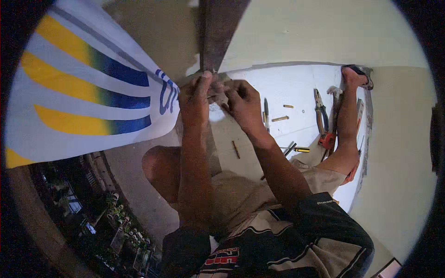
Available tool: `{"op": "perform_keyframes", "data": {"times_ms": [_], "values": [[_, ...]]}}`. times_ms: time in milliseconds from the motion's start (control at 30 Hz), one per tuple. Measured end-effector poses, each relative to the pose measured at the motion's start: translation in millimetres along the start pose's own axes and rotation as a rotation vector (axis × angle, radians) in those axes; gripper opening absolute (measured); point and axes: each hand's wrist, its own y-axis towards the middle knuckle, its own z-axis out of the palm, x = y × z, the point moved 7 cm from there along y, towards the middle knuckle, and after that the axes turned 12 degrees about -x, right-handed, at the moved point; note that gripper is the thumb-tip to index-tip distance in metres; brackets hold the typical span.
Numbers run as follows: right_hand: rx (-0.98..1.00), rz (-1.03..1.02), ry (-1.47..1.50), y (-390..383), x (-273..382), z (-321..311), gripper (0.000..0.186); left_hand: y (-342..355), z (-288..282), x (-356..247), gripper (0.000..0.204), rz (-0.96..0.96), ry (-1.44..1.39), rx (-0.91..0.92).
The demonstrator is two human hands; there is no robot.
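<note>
My left hand (194, 95) is raised at the lower end of a dark brown wooden post or frame (225, 34), its thumb pointing up and its fingers curled. Close beside it, my right hand (244, 99) is closed in a pinch, fingertips turned toward the left hand. Whatever lies between the fingertips is small and blurred, so I cannot make it out. A white banner (157, 120) with yellow and blue stripes hangs right against the left hand's outer side.
On the white floor at right lie pliers (320, 109), a hammer (334, 92) partly behind my leg, a red tool (327, 140), a yellow-handled screwdriver (302, 149), a pen (266, 116) and brass-coloured pins (280, 119). Pale walls (296, 32) enclose this side; potted plants (118, 213) stand lower left.
</note>
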Motion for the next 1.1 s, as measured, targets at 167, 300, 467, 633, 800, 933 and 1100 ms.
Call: {"op": "perform_keyframes", "data": {"times_ms": [167, 300, 467, 633, 800, 933, 1100], "values": [[0.091, 0.318, 0.294, -34.1, -34.0, -23.6, 0.017, 1.9, 3.7, 12.5, 0.038, -0.176, -0.110, 0.117], [0.037, 0.400, 0.252, -51.0, -36.7, -28.8, 0.017, -1.6, 7.9, 12.6, 0.043, -0.201, -0.206, 0.114], [0.075, 0.270, 0.164, -42.8, -18.8, -24.7, 0.020, -3.1, 10.6, 17.3, 0.043, -0.222, -0.242, 0.117], [0.012, 0.061, 0.042, -27.3, 10.0, -16.7, 0.020, 3.0, 8.8, 11.7, 0.036, -0.160, -0.170, 0.140], [-0.028, 0.038, 0.276, -21.2, 42.8, 3.2, 0.017, 4.0, 6.3, 3.7, 0.035, -0.027, -0.065, 0.094], [-0.046, 0.029, 0.262, -19.0, 55.2, 14.5, 0.018, 3.3, 3.5, -4.9, 0.032, 0.045, -0.060, 0.079], [-0.047, -0.035, 0.265, -17.2, 57.0, 22.5, 0.019, 1.9, -7.2, -13.9, 0.030, 0.155, 0.078, 0.079]]}}
